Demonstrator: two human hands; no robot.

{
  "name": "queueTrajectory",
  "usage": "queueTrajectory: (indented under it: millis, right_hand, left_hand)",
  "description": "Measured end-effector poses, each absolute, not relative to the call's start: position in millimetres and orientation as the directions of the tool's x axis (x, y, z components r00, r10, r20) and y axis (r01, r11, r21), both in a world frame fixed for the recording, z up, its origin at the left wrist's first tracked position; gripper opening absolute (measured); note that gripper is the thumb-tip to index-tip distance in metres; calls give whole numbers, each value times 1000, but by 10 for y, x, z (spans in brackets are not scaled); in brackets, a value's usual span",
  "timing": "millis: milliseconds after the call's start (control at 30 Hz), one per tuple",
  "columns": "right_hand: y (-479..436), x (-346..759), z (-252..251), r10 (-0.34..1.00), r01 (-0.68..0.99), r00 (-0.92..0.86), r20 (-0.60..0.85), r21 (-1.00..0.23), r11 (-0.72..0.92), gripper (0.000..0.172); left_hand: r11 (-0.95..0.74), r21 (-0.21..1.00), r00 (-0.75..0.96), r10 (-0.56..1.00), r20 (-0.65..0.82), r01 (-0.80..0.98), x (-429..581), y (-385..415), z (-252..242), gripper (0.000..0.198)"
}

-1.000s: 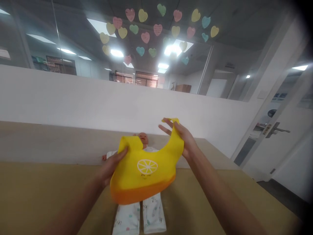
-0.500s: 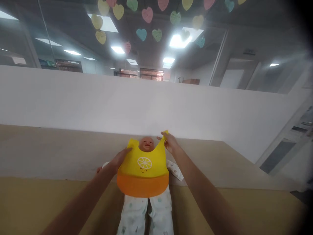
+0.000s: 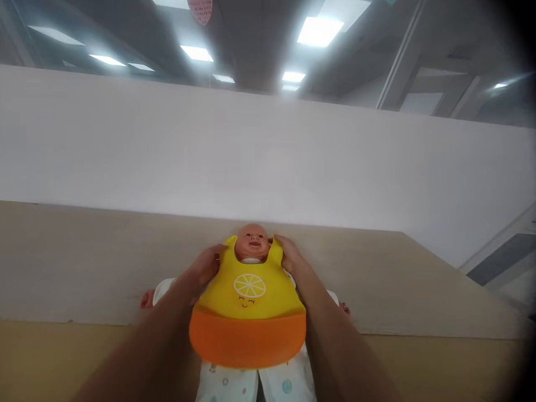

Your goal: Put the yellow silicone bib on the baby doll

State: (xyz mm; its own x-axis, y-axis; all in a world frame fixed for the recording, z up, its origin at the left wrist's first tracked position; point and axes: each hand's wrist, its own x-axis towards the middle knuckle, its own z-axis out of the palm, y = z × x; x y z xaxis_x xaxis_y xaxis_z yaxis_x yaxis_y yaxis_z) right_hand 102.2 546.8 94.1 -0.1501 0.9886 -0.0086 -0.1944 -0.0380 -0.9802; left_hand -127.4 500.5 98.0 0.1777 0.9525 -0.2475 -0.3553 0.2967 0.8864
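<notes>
Two straps of a yellow bib (image 3: 268, 290) rise on either side of the head (image 3: 253, 237) of a baby doll (image 3: 251, 255), which lies face up on a pale worktop (image 3: 96, 257) with its crown toward a white wall (image 3: 251, 151). The bib covers the doll's chest, its lemon-slice print facing up and its orange pocket (image 3: 249, 341) over the tops of the patterned trousers (image 3: 287, 385).

The person's left hand (image 3: 207, 264) has its fingers clamped on the strap on that side; the right hand (image 3: 288, 253) pinches the other strap close to the doll's cheek. Fingertips behind the straps are partly hidden, so how firm either grip is cannot be told.

The likeliest trouble seems to be at the neck. Uneven pulling could skew the bib, and too much pull toward the wall could press the neckline up under the chin. A strap end, out of sight behind the head, could fold or catch beneath it. Should either grip loosen, the smooth-looking bib might slide down toward the trousers, drawn by its deep pocket. Both forearms cross above the doll's outstretched arms, so a careless sweep could knock them and twist the body sideways.
</notes>
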Motion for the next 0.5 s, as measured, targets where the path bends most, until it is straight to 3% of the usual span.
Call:
queueTrajectory:
  millis: [167, 233, 333, 500]
  right_hand:
    - [5356, 953, 809, 926, -388, -359, -116, -884, -261, 32]
    - [5373, 947, 728, 905, -457, -403, -135, -827, -327, 29]
    - [5438, 961, 607, 919, -544, -356, -170, -762, -352, 21]
    - [5446, 987, 522, 917, -528, -348, -194, -768, -363, 24]
  left_hand:
    - [425, 812, 337, 892, -300, -401, -1223, 5122, 867, 23]
    - [424, 785, 325, 898, -297, -452, -1212, 5141, 812, 20]
    - [420, 764, 308, 903, -299, -491, -1201, 5163, 743, 15]
    - [457, 747, 433, 866, -251, -483, -1186, 5160, 688, 39]
